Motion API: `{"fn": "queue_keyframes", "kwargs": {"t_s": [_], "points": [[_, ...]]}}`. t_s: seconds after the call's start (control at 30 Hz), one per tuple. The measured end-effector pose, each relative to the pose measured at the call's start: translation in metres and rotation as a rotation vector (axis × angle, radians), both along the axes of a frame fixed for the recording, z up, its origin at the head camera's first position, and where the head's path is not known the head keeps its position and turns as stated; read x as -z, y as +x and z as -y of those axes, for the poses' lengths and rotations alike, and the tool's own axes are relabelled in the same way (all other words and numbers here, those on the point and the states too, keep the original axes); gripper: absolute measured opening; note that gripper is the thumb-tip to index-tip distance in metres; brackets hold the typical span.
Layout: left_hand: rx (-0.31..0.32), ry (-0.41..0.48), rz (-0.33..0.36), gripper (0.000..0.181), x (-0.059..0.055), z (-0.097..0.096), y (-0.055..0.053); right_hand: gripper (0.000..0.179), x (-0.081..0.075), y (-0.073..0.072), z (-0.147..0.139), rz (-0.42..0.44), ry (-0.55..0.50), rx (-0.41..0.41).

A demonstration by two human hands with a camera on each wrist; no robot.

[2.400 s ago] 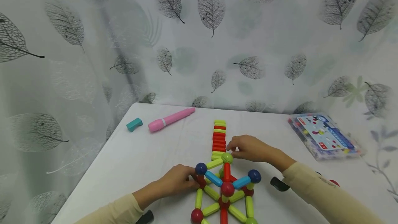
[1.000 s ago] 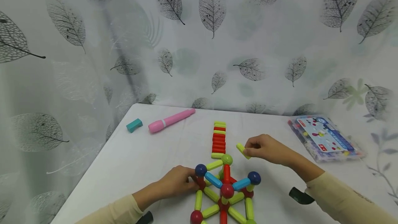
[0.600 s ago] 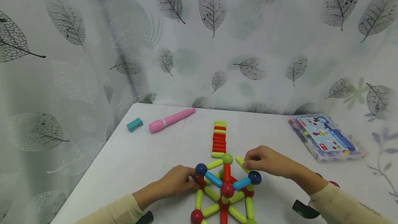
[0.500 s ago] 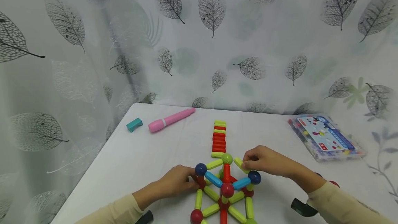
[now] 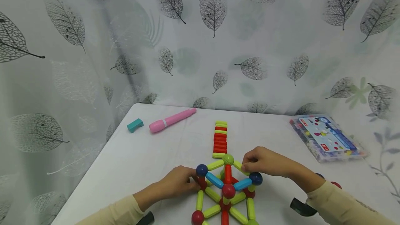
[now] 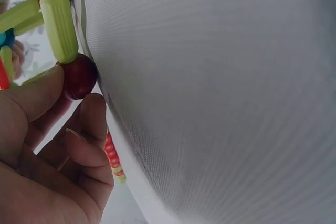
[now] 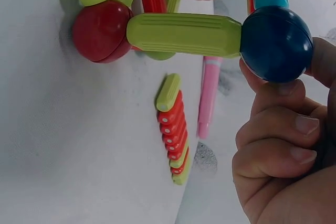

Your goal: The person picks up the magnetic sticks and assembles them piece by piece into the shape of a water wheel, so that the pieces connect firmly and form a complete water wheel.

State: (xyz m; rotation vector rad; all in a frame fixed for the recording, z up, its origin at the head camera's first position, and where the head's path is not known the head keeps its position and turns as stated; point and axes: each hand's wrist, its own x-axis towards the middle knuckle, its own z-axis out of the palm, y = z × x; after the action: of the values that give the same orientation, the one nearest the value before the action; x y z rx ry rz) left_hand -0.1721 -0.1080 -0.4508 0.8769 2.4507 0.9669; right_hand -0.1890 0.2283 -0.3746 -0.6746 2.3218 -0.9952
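A frame of magnetic rods and balls [image 5: 228,191] stands at the table's front. My left hand [image 5: 176,183] grips a dark red magnetic ball [image 6: 80,76] low on its left side, thumb and fingertips against it. At the top right, my right hand [image 5: 265,160] pinches a lime magnetic rod [image 5: 238,165]. That rod spans from the green ball [image 5: 228,159] to the right dark blue ball [image 5: 256,178], seeming to touch both. In the right wrist view the fingers curl beside the blue ball [image 7: 277,43]; the pinched rod is hidden there.
Behind the frame lies a row of red and lime rods [image 5: 220,140]. A pink pen-like tube [image 5: 172,120] and a teal block [image 5: 135,125] are at back left. A clear parts case [image 5: 326,137] sits back right. A red ball [image 5: 336,184] partly shows behind the right forearm.
My right hand took a lime rod from the row's near end, carried it right, then down to the frame's top. Its far end has swung to the green ball. The left hand stays put.
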Motion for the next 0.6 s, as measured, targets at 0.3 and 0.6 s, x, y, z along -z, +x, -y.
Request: {"fn": "queue_keyframes", "kwargs": {"t_s": [0.3, 0.6], "points": [[0.000, 0.000, -0.004, 0.021, 0.000, -0.002, 0.001, 0.022, 0.000, 0.003, -0.005, -0.057, -0.004, 0.022], [-0.013, 0.031, -0.016, 0.024, -0.004, 0.002, 0.000, 0.011, -0.022, 0.050, -0.034, -0.406, -0.144, 0.060]]}}
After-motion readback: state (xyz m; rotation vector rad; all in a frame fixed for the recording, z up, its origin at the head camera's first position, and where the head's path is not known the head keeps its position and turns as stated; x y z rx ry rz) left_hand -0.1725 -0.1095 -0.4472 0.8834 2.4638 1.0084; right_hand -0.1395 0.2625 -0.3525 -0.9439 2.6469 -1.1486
